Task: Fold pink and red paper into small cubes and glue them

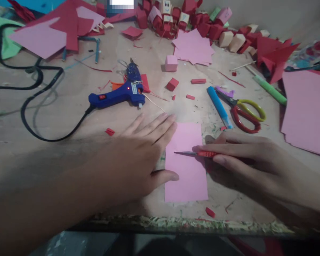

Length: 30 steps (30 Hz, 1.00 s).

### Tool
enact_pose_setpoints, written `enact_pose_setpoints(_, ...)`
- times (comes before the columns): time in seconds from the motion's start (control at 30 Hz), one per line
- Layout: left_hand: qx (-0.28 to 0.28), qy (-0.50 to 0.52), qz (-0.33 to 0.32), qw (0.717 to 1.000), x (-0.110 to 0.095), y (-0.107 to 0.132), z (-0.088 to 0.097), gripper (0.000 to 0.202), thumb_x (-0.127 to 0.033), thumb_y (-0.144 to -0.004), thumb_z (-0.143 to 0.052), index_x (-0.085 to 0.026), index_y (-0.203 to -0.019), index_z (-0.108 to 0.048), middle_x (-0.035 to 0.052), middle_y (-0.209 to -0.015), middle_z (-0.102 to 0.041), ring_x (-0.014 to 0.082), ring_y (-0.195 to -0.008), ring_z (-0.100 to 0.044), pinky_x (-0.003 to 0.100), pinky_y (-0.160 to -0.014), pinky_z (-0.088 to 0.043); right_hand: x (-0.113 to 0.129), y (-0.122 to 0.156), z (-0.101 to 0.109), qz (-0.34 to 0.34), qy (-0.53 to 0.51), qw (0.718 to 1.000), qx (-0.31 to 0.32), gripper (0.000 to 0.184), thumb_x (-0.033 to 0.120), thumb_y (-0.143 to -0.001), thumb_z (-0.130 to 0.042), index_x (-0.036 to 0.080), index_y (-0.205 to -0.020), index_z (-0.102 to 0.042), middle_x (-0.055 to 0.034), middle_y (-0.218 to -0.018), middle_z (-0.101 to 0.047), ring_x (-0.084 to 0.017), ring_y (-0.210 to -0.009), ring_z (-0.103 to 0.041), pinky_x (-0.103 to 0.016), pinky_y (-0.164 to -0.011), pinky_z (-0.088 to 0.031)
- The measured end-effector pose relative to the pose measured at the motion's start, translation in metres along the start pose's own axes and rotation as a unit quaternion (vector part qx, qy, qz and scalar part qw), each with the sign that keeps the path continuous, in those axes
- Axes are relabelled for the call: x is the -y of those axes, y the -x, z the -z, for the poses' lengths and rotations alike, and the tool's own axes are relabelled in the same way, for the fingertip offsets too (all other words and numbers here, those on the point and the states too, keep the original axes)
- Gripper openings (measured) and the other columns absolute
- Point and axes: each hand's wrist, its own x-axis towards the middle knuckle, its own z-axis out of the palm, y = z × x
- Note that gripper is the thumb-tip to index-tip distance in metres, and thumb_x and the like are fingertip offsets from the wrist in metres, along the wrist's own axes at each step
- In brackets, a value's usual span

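Observation:
A pink paper rectangle (186, 185) lies flat near the table's front edge. Across its left edge my left hand (146, 145) rests flat, fingers spread, with the thumb and fingertips on the paper. My right hand (245, 153) pinches a thin pointed craft knife with a red handle (206, 154). The knife's metal tip points left and is over the upper middle of the sheet; whether it touches the paper I cannot tell. Beyond my left fingertips lies a blue glue gun (114, 96) with a small red light lit.
Scissors (246, 113) and a blue marker (220, 106) lie beyond my right hand. A pink paper stack (306, 110) is at the right. Small folded paper boxes (202, 28) crowd the back. The glue gun's black cord (50, 138) loops at the left.

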Motion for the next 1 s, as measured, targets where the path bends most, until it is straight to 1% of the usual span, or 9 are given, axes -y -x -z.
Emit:
enact_pose_setpoints(0.2,-0.006,0.003,0.002,1.000,-0.001,0.001,-0.001,0.097,-0.071,-0.093,-0.049,-0.009,-0.163,-0.024,0.0143,-0.172,-0.018,0.0338,-0.158,-0.019,0.051,-0.130,-0.011,-0.005,0.011,0.006,0.004,0.064,0.998,-0.010,0.032,0.028,-0.104,-0.052,0.033,-0.130,-0.071,-0.0034,-0.114,-0.073,-0.021,-0.098,-0.069,-0.029,-0.077,-0.057)
enact_pose_setpoints(0.3,-0.013,0.004,0.005,1.000,0.000,0.001,-0.003,0.096,-0.071,-0.093,-0.050,-0.011,-0.163,-0.025,0.0131,-0.172,-0.018,0.0330,-0.159,-0.019,0.050,-0.130,-0.011,-0.011,0.017,0.010,0.008,0.072,0.997,0.002,0.033,0.029,-0.104,-0.053,0.036,-0.132,-0.068,-0.0023,-0.114,-0.073,-0.020,-0.097,-0.070,-0.028,-0.074,-0.057)
enact_pose_setpoints(0.4,-0.013,0.005,0.004,1.000,0.001,0.001,-0.003,0.098,-0.072,-0.091,-0.051,-0.011,-0.163,-0.025,0.0130,-0.171,-0.019,0.0318,-0.159,-0.019,0.049,-0.130,-0.011,-0.018,0.024,0.013,0.004,0.071,0.997,-0.001,0.030,0.031,-0.105,-0.052,0.037,-0.129,-0.068,-0.0010,-0.112,-0.073,-0.019,-0.095,-0.070,-0.027,-0.073,-0.058)
enact_pose_setpoints(0.53,-0.016,0.018,0.004,1.000,0.001,0.002,-0.004,0.101,-0.072,-0.090,-0.055,-0.011,-0.164,-0.023,0.0138,-0.171,-0.020,0.0352,-0.158,-0.022,0.051,-0.129,-0.013,-0.025,0.034,0.016,0.001,0.083,0.996,-0.017,0.029,0.033,-0.105,-0.051,0.038,-0.128,-0.068,-0.0009,-0.112,-0.073,-0.018,-0.094,-0.071,-0.026,-0.072,-0.059)
enact_pose_setpoints(0.73,-0.031,0.027,0.019,0.999,-0.001,0.003,-0.007,0.102,-0.074,-0.088,-0.056,-0.018,-0.165,-0.021,0.0130,-0.171,-0.023,0.0383,-0.155,-0.027,0.054,-0.128,-0.018,-0.030,0.047,0.019,0.015,0.128,0.991,-0.023,0.032,0.036,-0.104,-0.052,0.042,-0.133,-0.065,0.0004,-0.117,-0.074,-0.019,-0.096,-0.074,-0.025,-0.070,-0.062)
enact_pose_setpoints(0.8,-0.029,0.018,0.022,0.999,-0.001,0.002,-0.005,0.104,-0.076,-0.085,-0.057,-0.018,-0.165,-0.023,0.0140,-0.170,-0.025,0.0393,-0.154,-0.029,0.055,-0.127,-0.021,-0.032,0.052,0.020,0.018,0.139,0.989,-0.039,0.032,0.036,-0.103,-0.054,0.041,-0.132,-0.066,-0.0006,-0.118,-0.075,-0.022,-0.098,-0.075,-0.026,-0.069,-0.063)
enact_pose_setpoints(0.87,-0.024,0.003,0.020,1.000,0.000,0.002,-0.003,0.106,-0.079,-0.085,-0.055,-0.015,-0.164,-0.025,0.0153,-0.169,-0.027,0.0395,-0.154,-0.029,0.055,-0.127,-0.022,-0.037,0.058,0.022,0.004,0.127,0.989,-0.070,0.029,0.037,-0.102,-0.056,0.039,-0.126,-0.070,-0.0015,-0.113,-0.077,-0.023,-0.096,-0.075,-0.028,-0.067,-0.063)
enact_pose_setpoints(0.93,-0.026,-0.010,0.015,0.999,0.000,0.001,0.000,0.109,-0.081,-0.086,-0.052,-0.010,-0.164,-0.023,0.0172,-0.170,-0.024,0.0383,-0.156,-0.026,0.055,-0.127,-0.023,-0.042,0.064,0.025,-0.019,0.114,0.986,-0.122,0.025,0.041,-0.101,-0.057,0.038,-0.118,-0.074,-0.0015,-0.108,-0.078,-0.023,-0.091,-0.075,-0.030,-0.067,-0.063)
enact_pose_setpoints(1.0,-0.039,-0.018,0.002,0.999,-0.001,-0.001,0.003,0.112,-0.082,-0.087,-0.047,-0.006,-0.163,-0.021,0.0188,-0.170,-0.021,0.0362,-0.157,-0.022,0.054,-0.128,-0.021,-0.050,0.069,0.029,-0.042,0.121,0.975,-0.183,0.026,0.046,-0.099,-0.057,0.037,-0.113,-0.076,-0.0019,-0.107,-0.078,-0.024,-0.092,-0.075,-0.033,-0.069,-0.062)
